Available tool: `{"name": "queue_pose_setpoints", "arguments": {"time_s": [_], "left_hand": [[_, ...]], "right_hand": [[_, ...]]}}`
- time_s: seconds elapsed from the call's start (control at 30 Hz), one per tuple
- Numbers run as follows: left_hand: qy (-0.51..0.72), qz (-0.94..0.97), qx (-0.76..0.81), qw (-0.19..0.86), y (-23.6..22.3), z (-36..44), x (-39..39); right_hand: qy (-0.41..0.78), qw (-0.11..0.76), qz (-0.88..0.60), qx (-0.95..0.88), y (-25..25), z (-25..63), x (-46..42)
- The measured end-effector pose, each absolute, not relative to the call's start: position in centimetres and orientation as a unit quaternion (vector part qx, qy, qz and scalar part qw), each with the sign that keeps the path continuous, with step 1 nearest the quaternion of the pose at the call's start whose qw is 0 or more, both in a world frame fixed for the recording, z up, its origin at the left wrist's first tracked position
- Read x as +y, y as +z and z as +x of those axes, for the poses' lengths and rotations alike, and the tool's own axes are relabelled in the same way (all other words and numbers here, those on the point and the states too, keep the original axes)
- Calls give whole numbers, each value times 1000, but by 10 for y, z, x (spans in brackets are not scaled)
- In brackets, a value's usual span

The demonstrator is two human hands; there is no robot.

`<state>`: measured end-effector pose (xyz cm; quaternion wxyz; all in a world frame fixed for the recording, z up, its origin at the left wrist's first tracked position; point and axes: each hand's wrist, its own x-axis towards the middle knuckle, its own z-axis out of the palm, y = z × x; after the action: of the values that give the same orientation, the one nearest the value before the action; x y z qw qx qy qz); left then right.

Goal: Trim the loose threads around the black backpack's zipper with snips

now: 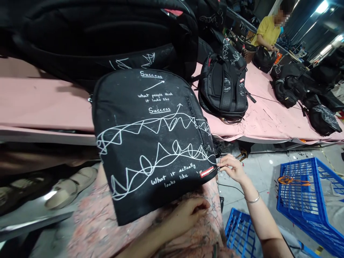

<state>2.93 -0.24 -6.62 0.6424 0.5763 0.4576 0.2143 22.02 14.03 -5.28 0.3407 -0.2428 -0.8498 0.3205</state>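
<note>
1 head-worn view, facing forward (and down).

Person is wearing a pink floral garment (91, 224) — blotchy print, greyish and darker reddish shapes showing, tone turning more orange-brown toward the middle. Cut is staying unclear, the frame edge cropping it. Above the right hand (233, 168), a thin, rounded silver bangle (253, 198) is circling the wrist — plain-looking, catching light. Left hand (192, 211): bare wrist showing, forearm uncovered.
</note>
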Motion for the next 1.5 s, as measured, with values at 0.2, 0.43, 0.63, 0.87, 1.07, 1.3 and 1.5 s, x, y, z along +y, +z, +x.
{"name": "queue_pose_setpoints", "arguments": {"time_s": [0.2,0.43,0.63,0.87,1.07,1.3,1.5], "left_hand": [[211,586,456,636,-68,30,-3],[212,582,458,637,-71,30,-4],[224,573,469,634,-69,29,-4],[249,511,472,674,-66,28,-2],[296,417,472,718,-61,31,2],[298,406,473,723,-55,28,2],[294,391,472,734,-54,28,2]], "right_hand": [[294,307,-204,-882,-40,206,135],[261,276,-194,-905,-33,202,130],[318,314,-217,-868,-27,198,119],[508,203,-450,-706,-20,234,138],[526,145,-454,-704,-24,246,149],[545,125,-423,-713,-20,237,154],[536,116,-421,-722,-12,227,155]]}}
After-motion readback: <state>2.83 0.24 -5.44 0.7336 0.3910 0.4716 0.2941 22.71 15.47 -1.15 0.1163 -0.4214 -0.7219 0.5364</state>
